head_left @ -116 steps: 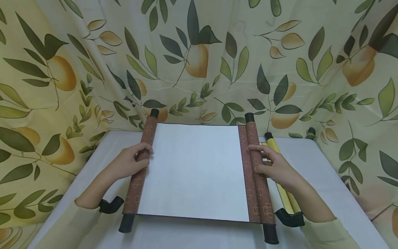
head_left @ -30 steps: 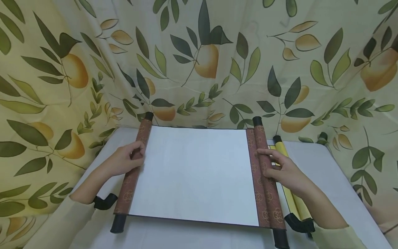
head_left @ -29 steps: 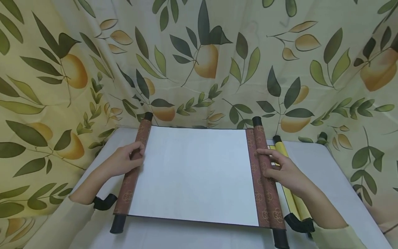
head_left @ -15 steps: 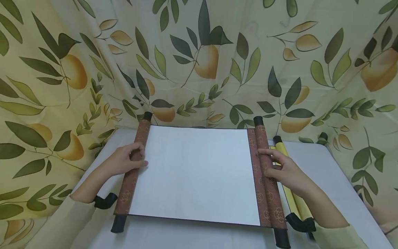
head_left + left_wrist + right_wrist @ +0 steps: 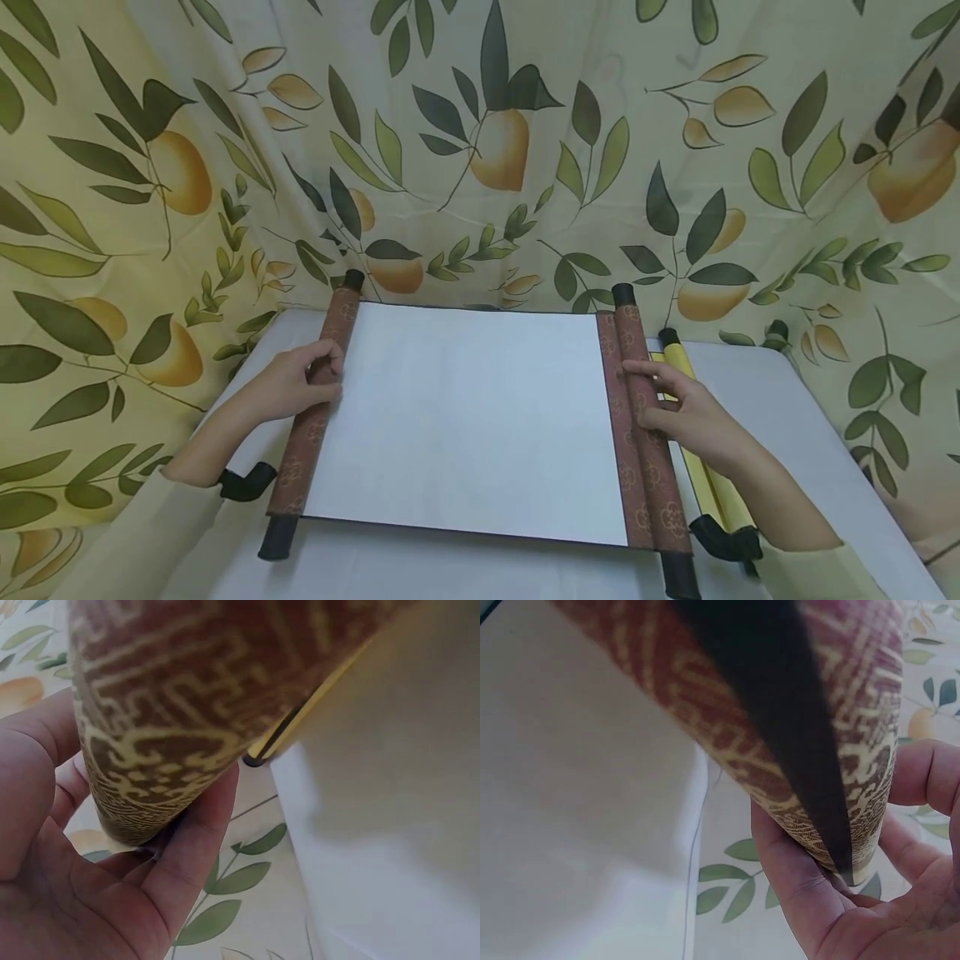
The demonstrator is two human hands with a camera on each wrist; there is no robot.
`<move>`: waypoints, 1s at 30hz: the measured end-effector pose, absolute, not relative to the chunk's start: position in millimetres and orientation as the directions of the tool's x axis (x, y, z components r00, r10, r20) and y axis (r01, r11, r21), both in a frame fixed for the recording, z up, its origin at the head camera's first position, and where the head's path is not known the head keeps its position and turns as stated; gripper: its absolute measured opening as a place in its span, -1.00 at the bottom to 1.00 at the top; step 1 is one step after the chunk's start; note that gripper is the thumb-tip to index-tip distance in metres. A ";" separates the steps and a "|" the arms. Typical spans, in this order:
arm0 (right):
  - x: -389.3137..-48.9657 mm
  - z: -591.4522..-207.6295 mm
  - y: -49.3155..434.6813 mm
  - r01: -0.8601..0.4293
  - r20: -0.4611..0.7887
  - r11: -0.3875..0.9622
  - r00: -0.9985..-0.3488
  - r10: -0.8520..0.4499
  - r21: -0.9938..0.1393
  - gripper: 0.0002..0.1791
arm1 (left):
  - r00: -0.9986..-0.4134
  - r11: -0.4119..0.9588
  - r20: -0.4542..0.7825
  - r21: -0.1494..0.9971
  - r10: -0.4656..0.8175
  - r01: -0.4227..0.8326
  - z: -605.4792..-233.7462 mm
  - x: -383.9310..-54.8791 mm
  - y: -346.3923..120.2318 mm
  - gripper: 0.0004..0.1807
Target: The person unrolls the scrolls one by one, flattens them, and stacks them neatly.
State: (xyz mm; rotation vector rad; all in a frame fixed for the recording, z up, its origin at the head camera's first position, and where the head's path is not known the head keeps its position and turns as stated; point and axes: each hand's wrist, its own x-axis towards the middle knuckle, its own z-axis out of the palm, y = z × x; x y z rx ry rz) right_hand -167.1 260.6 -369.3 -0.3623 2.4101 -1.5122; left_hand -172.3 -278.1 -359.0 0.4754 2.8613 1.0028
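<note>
A scroll (image 5: 472, 425) is spread between my hands, its blank white sheet facing up. Its two rolled ends are brown-red patterned cloth with black knobs. My left hand (image 5: 288, 383) grips the left roll, thumb on the near side and fingers curled over it. The right hand (image 5: 686, 412) holds the right roll, beside a flat strip of the same cloth. Close up in the left wrist view, fingers (image 5: 199, 847) wrap the patterned roll (image 5: 165, 750). In the right wrist view, fingers (image 5: 795, 877) clasp the other roll (image 5: 862, 772), which shows a dark band.
A yellow roll with black ends (image 5: 701, 475) lies on the white table (image 5: 810, 450) just right of the scroll, partly behind my right hand. A curtain printed with fruit and leaves (image 5: 450, 233) hangs behind and at both sides. Black bands (image 5: 247, 483) circle both wrists.
Compared with the earliest frame, the left roll has moved left and more white sheet shows. In the last half second my left thumb has drawn back and that roll has shifted slightly left.
</note>
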 end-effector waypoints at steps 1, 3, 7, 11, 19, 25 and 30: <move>-166.7 -370.0 260.6 -0.064 -0.097 0.421 -0.931 -0.351 -0.905 -0.26 | -0.948 0.736 0.034 0.622 0.316 0.267 -359.1 -171.7 -278.6 -0.77; -166.1 -371.6 260.7 -0.061 -0.099 0.418 -0.931 -0.352 -0.906 -0.26 | -0.947 0.736 0.033 0.621 0.320 0.270 -359.6 -170.5 -279.5 -0.78; -165.0 -373.8 261.5 -0.056 -0.102 0.415 -0.931 -0.350 -0.908 -0.26 | -0.948 0.746 0.024 0.610 0.317 0.265 -360.7 -169.8 -282.9 -0.80; -164.2 -374.3 262.5 -0.057 -0.100 0.417 -0.933 -0.345 -0.907 -0.26 | -0.953 0.756 0.017 0.605 0.303 0.251 -359.8 -170.5 -286.1 -0.82; -162.3 -374.2 264.9 -0.055 -0.105 0.436 -0.936 -0.335 -0.898 -0.26 | -0.955 0.752 0.018 0.612 0.297 0.246 -359.5 -172.8 -287.8 -0.89; -162.0 -375.2 267.5 -0.061 -0.102 0.446 -0.938 -0.332 -0.893 -0.26 | -0.959 0.750 0.016 0.620 0.283 0.231 -362.8 -175.6 -289.5 -0.68; -161.2 -376.0 269.6 -0.057 -0.105 0.452 -0.940 -0.325 -0.890 -0.26 | -0.960 0.747 0.011 0.626 0.280 0.225 -364.3 -175.9 -293.1 -0.71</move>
